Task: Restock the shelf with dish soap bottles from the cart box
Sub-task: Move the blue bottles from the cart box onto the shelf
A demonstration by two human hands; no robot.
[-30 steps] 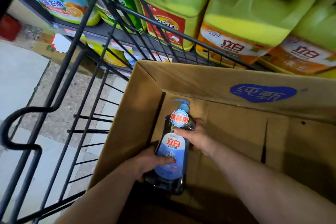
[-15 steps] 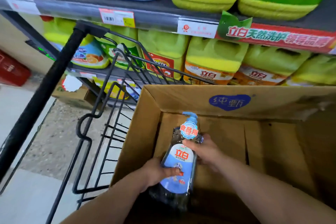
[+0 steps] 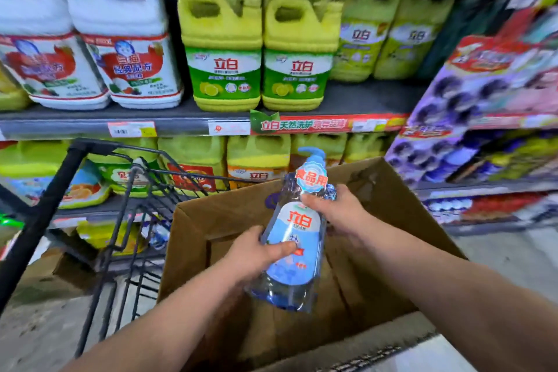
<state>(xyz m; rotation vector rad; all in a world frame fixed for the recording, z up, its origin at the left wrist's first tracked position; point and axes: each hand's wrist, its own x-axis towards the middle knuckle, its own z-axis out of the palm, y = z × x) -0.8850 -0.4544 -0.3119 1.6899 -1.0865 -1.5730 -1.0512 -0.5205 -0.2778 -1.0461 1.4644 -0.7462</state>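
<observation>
A clear dish soap bottle (image 3: 294, 235) with a blue label, a blue pump top and a round tag at its neck is held upright over the open cardboard box (image 3: 193, 229) in the cart. My left hand (image 3: 256, 254) grips its lower body, thumb across the label. My right hand (image 3: 335, 208) holds its shoulder just under the tag. The box's inside looks dark, and I cannot tell what else lies in it. Behind stands the shelf (image 3: 181, 124) with rows of large jugs.
The black wire cart (image 3: 120, 220) frames the box on the left, its handle bar (image 3: 45, 214) slanting up. Yellow-green jugs (image 3: 223, 69) and white jugs (image 3: 133, 54) fill the upper shelf. A purple display stand (image 3: 483, 118) stands at the right. Speckled floor lies lower left.
Both hands have lifted the bottle up out of the box, from deep inside it to above its rim. The view has swung upward, showing the upper shelf.
</observation>
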